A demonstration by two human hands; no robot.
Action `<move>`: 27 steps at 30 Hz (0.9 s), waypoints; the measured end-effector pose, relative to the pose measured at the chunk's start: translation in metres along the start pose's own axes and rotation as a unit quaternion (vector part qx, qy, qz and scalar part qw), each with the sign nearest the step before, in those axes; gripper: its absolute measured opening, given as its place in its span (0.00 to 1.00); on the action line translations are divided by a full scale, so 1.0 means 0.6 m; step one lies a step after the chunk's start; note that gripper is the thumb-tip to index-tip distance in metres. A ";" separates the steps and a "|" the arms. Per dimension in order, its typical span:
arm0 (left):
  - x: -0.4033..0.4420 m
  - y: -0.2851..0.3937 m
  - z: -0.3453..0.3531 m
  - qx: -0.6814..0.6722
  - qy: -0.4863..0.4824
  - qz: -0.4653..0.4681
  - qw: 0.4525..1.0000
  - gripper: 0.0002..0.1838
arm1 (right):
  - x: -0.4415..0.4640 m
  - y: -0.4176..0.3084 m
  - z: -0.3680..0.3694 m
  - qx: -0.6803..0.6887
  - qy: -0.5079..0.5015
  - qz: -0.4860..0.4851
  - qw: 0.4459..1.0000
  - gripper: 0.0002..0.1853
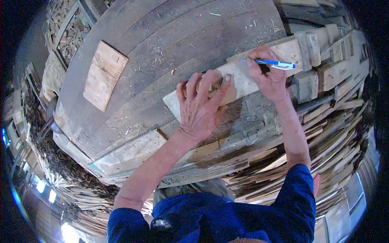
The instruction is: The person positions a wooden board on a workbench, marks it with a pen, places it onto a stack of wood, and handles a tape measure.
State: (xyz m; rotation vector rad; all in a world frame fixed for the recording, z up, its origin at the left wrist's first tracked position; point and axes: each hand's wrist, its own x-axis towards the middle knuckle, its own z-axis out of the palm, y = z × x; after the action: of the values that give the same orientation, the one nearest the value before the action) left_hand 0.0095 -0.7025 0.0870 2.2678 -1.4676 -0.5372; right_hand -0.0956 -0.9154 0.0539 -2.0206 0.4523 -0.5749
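A pale wooden board (239, 81) lies slantwise on the plank worktop (162, 48), running up to the right. My left hand (200, 101) grips its left part: the bent fingers reach across the top towards the far edge, and the thumb is down by the near edge. A blue-and-white pen (279, 64) is pinched in my right hand (269, 73), which rests over the right part of the board. The pen's blue tip points left, just above or on the board's surface; I cannot tell whether it touches.
A flat piece of plywood (104, 75) lies to the left on the worktop, amid scattered chips. Stacked wood blocks (332, 77) stand at the right. Long thin strips (324, 146) are piled along the near right side, with more scrap wood (73, 178) at the lower left.
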 end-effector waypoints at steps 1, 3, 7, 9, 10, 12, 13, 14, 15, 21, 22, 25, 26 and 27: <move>0.000 0.000 0.001 0.000 -0.001 0.000 1.000 0.45 | 0.000 0.001 0.001 0.000 0.001 0.001 1.000 0.07; -0.001 -0.001 0.001 0.009 -0.004 0.002 1.000 0.43 | 0.000 0.002 0.002 0.001 0.004 -0.002 1.000 0.08; 0.000 0.001 -0.002 0.013 -0.014 -0.003 1.000 0.43 | -0.004 -0.001 -0.002 0.042 -0.004 0.048 0.998 0.08; -0.001 0.001 0.000 0.014 -0.007 -0.001 1.000 0.43 | -0.002 0.001 0.000 -0.001 0.003 0.009 1.000 0.08; -0.002 0.001 0.001 0.014 -0.006 -0.002 1.000 0.43 | -0.002 0.004 0.001 -0.001 0.003 0.008 1.000 0.08; -0.002 -0.001 0.002 0.016 -0.007 0.002 1.000 0.43 | -0.003 0.010 0.002 0.002 0.005 -0.035 0.999 0.07; -0.001 -0.002 0.002 0.016 -0.006 0.001 1.000 0.43 | -0.001 0.009 0.002 0.002 0.005 -0.035 0.999 0.07; -0.001 -0.002 0.002 0.014 -0.008 0.001 1.000 0.43 | 0.000 0.007 0.001 -0.010 0.009 -0.031 0.999 0.07; -0.002 -0.001 0.001 0.011 -0.009 0.002 1.000 0.44 | -0.001 0.004 -0.001 -0.023 0.013 -0.025 0.999 0.07; -0.005 0.007 -0.007 0.008 0.005 -0.003 1.000 0.43 | 0.002 -0.017 0.008 -0.011 0.064 0.040 0.997 0.12; -0.007 0.009 -0.008 0.002 0.015 0.004 1.000 0.43 | 0.002 -0.007 0.011 -0.049 0.076 -0.019 0.996 0.13; -0.011 0.005 -0.024 -0.032 0.043 0.020 0.998 0.44 | 0.003 0.008 0.019 -0.171 0.090 -0.048 0.980 0.14; -0.012 0.003 -0.027 -0.016 0.030 0.020 0.999 0.43 | 0.006 0.016 0.020 -0.165 0.094 -0.036 0.981 0.15; -0.019 0.008 -0.030 0.000 0.013 0.021 1.000 0.42 | 0.000 0.003 0.017 -0.160 0.099 -0.020 0.982 0.16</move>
State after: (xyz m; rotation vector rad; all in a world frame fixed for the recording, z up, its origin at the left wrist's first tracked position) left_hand 0.0109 -0.6917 0.1059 2.2289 -1.4994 -0.4935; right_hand -0.0901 -0.9091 0.0482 -2.2904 0.6596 -0.7731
